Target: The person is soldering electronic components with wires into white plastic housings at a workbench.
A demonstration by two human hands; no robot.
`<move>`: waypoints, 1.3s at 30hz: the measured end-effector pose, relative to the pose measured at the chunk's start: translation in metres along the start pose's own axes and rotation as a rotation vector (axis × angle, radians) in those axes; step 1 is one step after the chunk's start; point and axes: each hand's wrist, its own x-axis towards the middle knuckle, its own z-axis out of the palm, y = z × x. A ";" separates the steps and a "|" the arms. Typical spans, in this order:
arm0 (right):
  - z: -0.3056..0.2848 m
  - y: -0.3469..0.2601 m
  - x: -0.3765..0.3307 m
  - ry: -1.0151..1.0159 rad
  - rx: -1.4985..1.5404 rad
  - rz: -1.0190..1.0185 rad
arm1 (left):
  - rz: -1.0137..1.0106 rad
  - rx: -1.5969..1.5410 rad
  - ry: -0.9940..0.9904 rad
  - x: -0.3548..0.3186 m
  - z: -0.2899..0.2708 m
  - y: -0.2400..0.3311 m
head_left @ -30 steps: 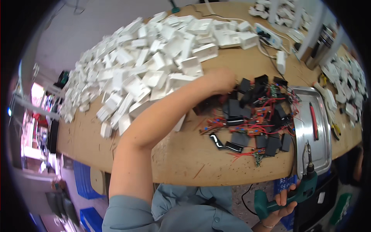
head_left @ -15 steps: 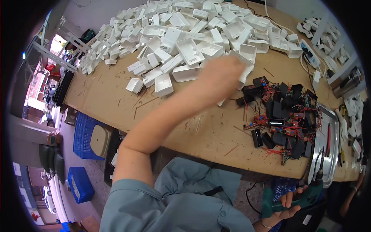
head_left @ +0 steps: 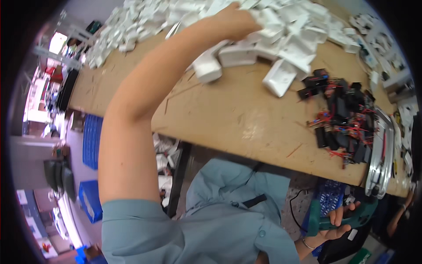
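White cases (head_left: 272, 31) lie at upper centre beside the left hand (head_left: 237, 23), whose grip is unclear; lower right, the right hand (head_left: 332, 232) grips a green power tool (head_left: 314, 218).

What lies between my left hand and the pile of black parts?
In the head view, white plastic housings lie between the left hand and the black parts.

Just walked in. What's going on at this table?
A person is working at a table covered with parts. Their left hand is over a heap of white plastic casings; whether it grips one is unclear. Their right hand holds a green power tool past the table's near edge. Black parts with red wires lie piled beside a metal tray.
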 end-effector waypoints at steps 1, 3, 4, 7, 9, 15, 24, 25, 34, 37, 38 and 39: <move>0.004 0.001 -0.001 -0.021 -0.005 0.006 | 0.013 -0.013 0.100 0.001 0.001 0.006; 0.008 -0.003 -0.004 0.005 -0.073 0.014 | 0.067 -0.013 0.209 -0.009 -0.025 0.014; 0.008 -0.003 -0.002 -0.004 -0.076 0.030 | 0.083 0.008 0.184 -0.018 -0.030 0.011; 0.010 0.003 0.004 0.010 -0.084 0.071 | 0.008 0.070 0.272 -0.039 -0.018 0.002; 0.011 0.003 0.008 -0.013 -0.082 0.061 | -0.165 -0.244 0.585 -0.061 -0.030 0.012; 0.007 0.015 0.013 -0.054 -0.024 0.121 | -0.276 -0.465 0.701 -0.105 -0.048 0.107; 0.011 0.016 -0.005 -0.027 0.015 0.028 | -0.116 -0.822 0.708 -0.069 -0.038 0.210; 0.008 0.015 -0.009 -0.006 0.026 0.019 | -0.108 -0.861 0.679 -0.070 -0.040 0.210; 0.000 0.011 -0.019 -0.028 0.004 0.008 | -0.092 -0.812 0.747 -0.046 -0.053 0.191; -0.001 0.012 -0.019 -0.020 0.008 -0.003 | -0.177 -0.804 0.660 -0.028 -0.069 0.192; -0.001 0.013 -0.019 -0.017 0.016 -0.002 | -0.176 -0.748 0.499 -0.022 -0.072 0.192; -0.002 0.014 -0.019 -0.015 0.024 0.000 | -0.175 -0.689 0.340 -0.016 -0.074 0.192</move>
